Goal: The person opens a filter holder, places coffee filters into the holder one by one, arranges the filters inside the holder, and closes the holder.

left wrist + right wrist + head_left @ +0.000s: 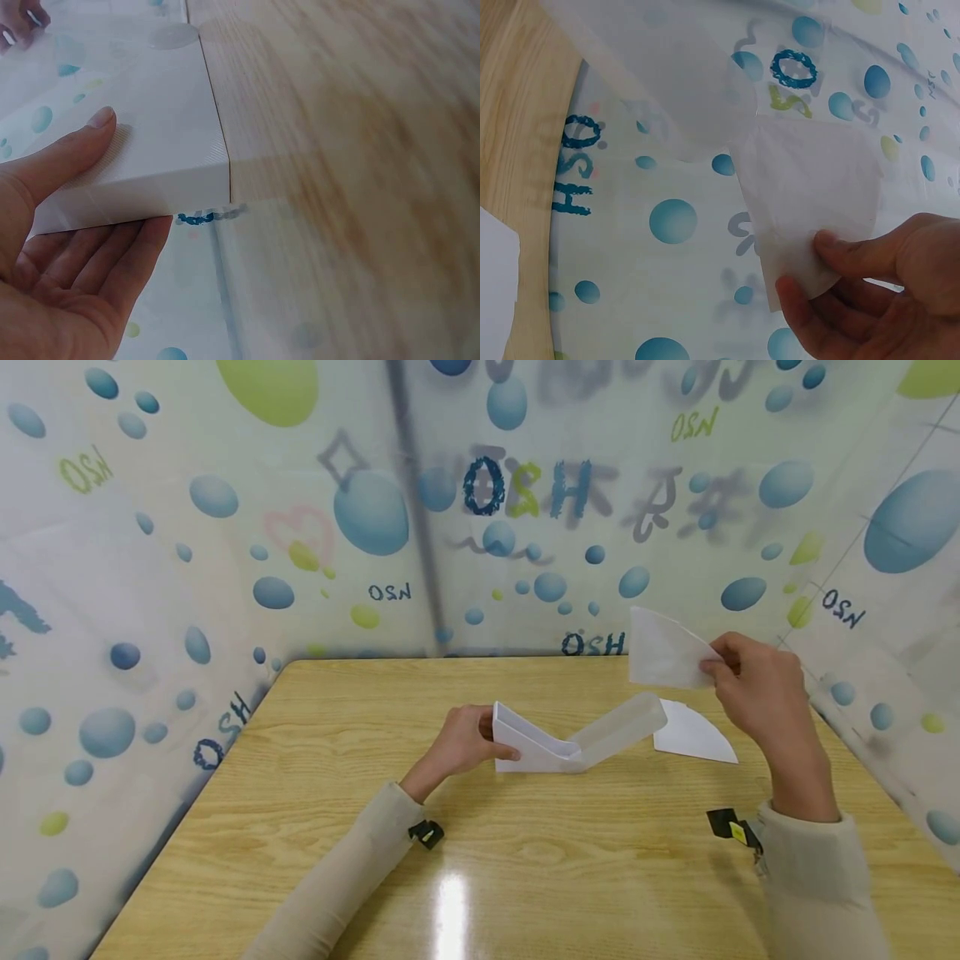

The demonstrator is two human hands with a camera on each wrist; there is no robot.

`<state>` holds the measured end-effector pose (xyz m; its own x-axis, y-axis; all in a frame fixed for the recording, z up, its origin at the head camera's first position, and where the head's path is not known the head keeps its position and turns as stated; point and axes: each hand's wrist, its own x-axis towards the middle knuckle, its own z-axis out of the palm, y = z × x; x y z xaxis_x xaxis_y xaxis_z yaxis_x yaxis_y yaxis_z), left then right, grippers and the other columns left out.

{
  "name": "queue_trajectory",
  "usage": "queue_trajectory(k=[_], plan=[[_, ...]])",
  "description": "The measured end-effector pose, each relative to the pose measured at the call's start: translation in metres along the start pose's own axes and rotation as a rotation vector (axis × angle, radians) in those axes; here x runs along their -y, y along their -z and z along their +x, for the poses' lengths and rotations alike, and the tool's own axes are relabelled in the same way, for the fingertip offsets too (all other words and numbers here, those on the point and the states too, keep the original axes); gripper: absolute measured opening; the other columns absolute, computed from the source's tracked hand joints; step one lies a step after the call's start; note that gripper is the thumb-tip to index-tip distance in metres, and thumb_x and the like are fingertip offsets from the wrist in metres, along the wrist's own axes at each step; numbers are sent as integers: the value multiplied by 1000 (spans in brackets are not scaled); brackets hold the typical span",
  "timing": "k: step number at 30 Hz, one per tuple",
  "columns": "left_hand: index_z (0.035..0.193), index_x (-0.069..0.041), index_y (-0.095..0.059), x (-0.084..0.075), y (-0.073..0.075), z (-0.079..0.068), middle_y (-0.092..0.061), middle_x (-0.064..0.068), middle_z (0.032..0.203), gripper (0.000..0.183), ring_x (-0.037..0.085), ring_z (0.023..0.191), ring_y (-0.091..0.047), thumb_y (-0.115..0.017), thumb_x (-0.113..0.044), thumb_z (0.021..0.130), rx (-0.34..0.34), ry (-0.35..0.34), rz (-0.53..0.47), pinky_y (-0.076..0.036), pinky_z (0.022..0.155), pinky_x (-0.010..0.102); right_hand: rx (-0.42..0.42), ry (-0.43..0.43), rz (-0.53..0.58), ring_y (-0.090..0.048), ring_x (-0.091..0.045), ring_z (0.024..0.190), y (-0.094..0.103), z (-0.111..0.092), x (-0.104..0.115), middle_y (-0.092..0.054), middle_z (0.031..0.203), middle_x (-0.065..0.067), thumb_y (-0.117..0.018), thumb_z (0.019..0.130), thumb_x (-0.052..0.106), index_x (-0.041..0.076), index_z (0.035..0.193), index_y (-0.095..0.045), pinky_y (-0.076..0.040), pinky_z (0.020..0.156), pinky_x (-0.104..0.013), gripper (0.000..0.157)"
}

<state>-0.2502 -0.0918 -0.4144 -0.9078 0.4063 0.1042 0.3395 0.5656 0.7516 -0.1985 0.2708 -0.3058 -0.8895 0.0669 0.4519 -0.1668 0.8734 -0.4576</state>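
My left hand (pixel 467 739) grips the left end of a white box (pixel 528 752), which stands on the wooden table. In the left wrist view the thumb lies on one broad face of the box (pixel 157 142) and the fingers are beneath its narrow side. A translucent lid (pixel 618 727) is swung open and slants up to the right. Above and beyond the lid, my right hand (pixel 765 693) pinches a white fan-shaped coffee filter (pixel 663 652) by its right edge. Thumb and fingers lie on opposite faces of the filter (pixel 810 187) in the right wrist view.
Another white fan-shaped filter (pixel 696 733) lies flat on the table (pixel 570 877), just right of the lid. A curtain (pixel 487 577) printed with blue and green dots hangs behind the table and at both sides. Small black devices (pixel 427 834) sit at both cuffs.
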Motion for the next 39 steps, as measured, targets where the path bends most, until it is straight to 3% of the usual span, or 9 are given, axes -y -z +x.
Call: queue_trajectory(k=[11,21,31,39], plan=[[111,-13,-77,0,0,0,-80,3,102,37,12,85,-75,-92,-19,79,-2,-2,1,-60,74,28,-30,87,13,-57,-30,66,-4,-1,6,-73,89,-27,-65,100,6,-5,103,-70,-38,58,-33,12],[110,-15,-77,0,0,0,-80,2,103,37,12,85,-75,-92,-20,78,-3,10,1,-60,75,28,-43,133,8,-55,-28,64,-5,-3,13,-72,84,-24,-67,99,5,-4,102,-70,-36,58,-32,10],[111,-13,-76,-1,1,0,-80,3,103,37,14,86,-76,-92,-19,78,-2,2,-4,-61,76,30,-33,199,10,-44,-15,53,-10,-5,17,-68,72,-15,-68,99,7,-3,100,-70,-33,51,-28,10],[112,-13,-76,0,0,0,-80,3,104,38,13,87,-75,-92,-18,78,-1,10,-17,-61,76,29,-14,234,-14,-46,-18,55,-13,-6,24,-67,72,-13,-69,98,8,-1,101,-69,-33,53,-29,9]])
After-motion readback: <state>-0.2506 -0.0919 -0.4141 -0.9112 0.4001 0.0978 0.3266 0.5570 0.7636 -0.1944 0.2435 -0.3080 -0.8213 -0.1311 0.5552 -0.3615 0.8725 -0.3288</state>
